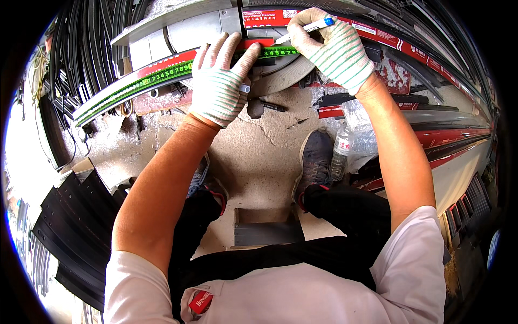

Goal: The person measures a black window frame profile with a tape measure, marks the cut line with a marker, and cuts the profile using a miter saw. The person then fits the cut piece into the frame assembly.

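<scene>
Both of my hands wear white knit gloves with green stripes. My left hand grips a green tape measure blade against a long profile with red film, its fingers over the top. A short pale cylindrical piece pokes out beside that palm; I cannot tell what it is. In my right hand is a white marker pen with a blue end, pinched between thumb and fingers. Its tip points down-left near the red strip, close to the tape's right part.
A grey metal plate and a round pale base lie around the profile. Bundles of black strips crowd the left. More red-filmed profiles lie at right, by a plastic bottle. A dark block sits between my feet.
</scene>
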`<state>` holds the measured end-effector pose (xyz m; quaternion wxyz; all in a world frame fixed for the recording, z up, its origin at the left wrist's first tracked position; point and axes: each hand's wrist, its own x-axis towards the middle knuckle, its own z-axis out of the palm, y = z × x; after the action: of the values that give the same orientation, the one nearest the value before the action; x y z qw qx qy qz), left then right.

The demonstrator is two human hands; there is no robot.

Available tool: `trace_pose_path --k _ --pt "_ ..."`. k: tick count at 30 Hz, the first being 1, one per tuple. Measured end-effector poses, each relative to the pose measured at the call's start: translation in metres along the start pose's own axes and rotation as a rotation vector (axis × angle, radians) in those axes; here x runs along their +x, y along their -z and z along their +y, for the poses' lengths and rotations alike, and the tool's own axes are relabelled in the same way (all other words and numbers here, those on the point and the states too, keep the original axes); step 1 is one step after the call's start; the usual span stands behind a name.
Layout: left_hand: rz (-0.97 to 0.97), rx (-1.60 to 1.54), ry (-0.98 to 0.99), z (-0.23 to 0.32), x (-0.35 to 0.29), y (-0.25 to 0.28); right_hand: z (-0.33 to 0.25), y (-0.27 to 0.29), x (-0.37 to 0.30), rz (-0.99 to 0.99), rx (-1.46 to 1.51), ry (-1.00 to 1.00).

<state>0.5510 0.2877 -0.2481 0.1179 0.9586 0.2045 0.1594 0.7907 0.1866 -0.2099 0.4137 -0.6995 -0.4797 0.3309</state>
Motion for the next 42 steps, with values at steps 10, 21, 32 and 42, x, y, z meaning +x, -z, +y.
trace_pose_path --k 10,21,32,42 --pt "-0.006 0.012 -0.007 -0.001 0.0 -0.001 -0.006 0.001 0.001 0.013 -0.064 -0.021" --pt "0.002 0.033 -0.024 -0.002 0.0 -0.003 0.002 -0.002 0.001 0.029 0.017 -0.002" --pt "0.055 -0.01 -0.024 -0.002 -0.001 -0.003 -0.017 -0.005 -0.012 0.127 0.133 0.0" --pt "0.021 -0.046 -0.001 0.001 0.0 0.007 -0.04 -0.041 -0.053 0.115 0.187 -0.048"
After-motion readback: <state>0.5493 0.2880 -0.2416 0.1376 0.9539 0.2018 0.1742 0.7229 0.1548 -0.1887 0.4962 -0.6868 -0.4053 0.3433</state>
